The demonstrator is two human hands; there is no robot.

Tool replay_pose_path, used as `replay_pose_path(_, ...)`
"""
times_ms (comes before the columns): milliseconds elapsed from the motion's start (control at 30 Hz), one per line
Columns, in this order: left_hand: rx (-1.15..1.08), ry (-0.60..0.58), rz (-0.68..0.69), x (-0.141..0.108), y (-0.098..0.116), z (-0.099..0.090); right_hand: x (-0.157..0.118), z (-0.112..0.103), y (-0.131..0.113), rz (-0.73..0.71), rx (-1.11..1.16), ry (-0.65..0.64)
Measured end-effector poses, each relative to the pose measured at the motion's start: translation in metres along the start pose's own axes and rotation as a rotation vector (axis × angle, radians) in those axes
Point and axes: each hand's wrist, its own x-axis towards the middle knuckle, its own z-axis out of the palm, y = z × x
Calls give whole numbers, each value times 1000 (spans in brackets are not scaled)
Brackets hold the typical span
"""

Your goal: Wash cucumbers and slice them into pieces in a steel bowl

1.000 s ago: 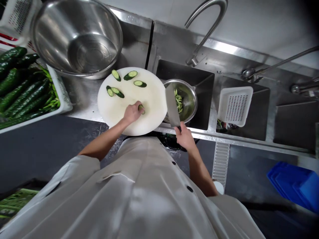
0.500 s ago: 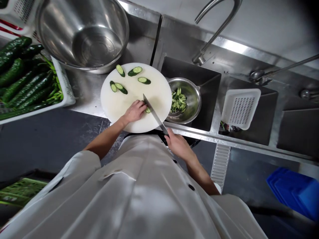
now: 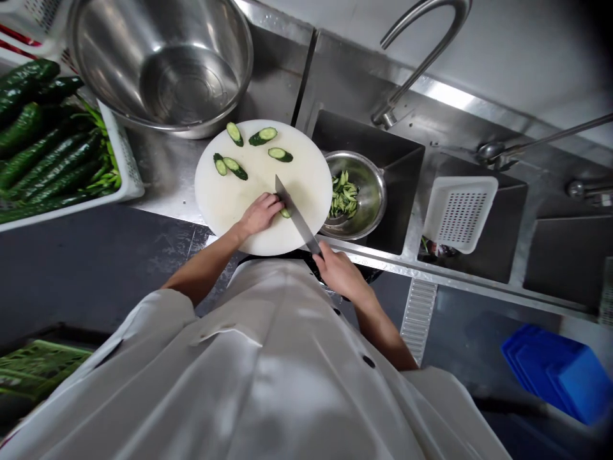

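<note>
A round white cutting board (image 3: 220, 211) lies at the counter's front edge. On it my left hand (image 3: 259, 213) has its fingers curled over a cucumber piece (image 3: 285, 213), most of which the hand hides. My right hand (image 3: 341, 271) grips the handle of a kitchen knife (image 3: 297, 217). The blade lies just right of my left fingertips, beside the cut face of the piece. Several cut cucumber chunks (image 3: 279, 154) are spread over the board's far half. To the right, a steel bowl (image 3: 371, 198) contains a heap of sliced cucumber (image 3: 343, 195).
A large steel basin (image 3: 191, 89) stands behind the board. On the left is a white crate (image 3: 127, 153) of whole cucumbers (image 3: 52, 160). A faucet (image 3: 421, 64) arches over the sinks at right, with a white perforated basket (image 3: 462, 211). Blue bins (image 3: 555, 370) stand lower right.
The view has shifted slightly. The knife and both hands hold nearly the same position at the cucumber piece, and the chunks on the board lie as before.
</note>
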Motion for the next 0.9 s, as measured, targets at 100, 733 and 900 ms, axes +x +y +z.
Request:
replay_pose_path(100,2,15,4,-1,-1,3,1,1,0,-3,11,-12)
replay_pose_path(733,19,39,8,-6,-6,9,6,4,-2,-30,14,6)
replay_pose_path(900,11,47,11,-7,-9,10,6,4,3,-52,27,27)
